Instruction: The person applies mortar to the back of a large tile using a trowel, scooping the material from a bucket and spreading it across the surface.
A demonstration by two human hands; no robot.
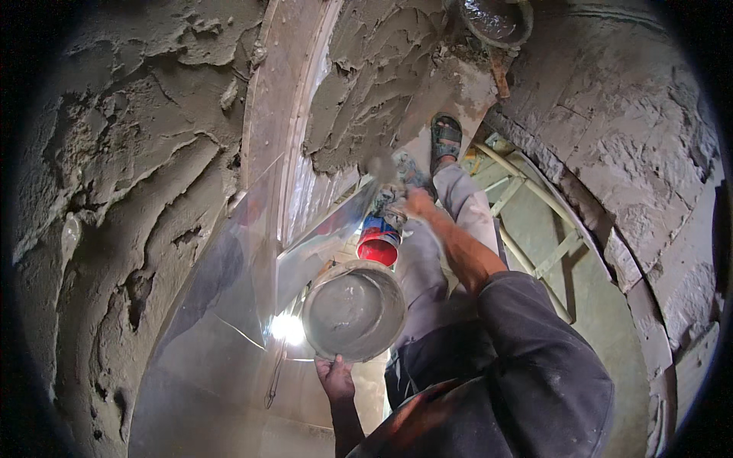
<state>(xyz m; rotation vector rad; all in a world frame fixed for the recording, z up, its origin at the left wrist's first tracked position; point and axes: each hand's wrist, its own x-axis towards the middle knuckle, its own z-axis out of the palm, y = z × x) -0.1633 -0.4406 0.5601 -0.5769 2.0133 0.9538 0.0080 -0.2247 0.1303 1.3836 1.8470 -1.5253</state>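
Observation:
A round grey basin with wet grey mortar inside hangs at the lower middle. My left hand grips its near rim, with the fingers at the edge and the forearm coming up from below. Farther off, my right hand is closed and stretched forward near my legs. A smeared greyish shape lies just beyond its fingers; what the hand holds is too blurred to name. Just left of and below that hand is a red and blue bucket, its rim smudged with mortar.
Rough wet mortar covers the wall at left and another patch ahead. My sandalled foot rests on a mortar-spattered plank. Another mortar container stands at the top. A pale metal frame is at right; a bright lamp shines below.

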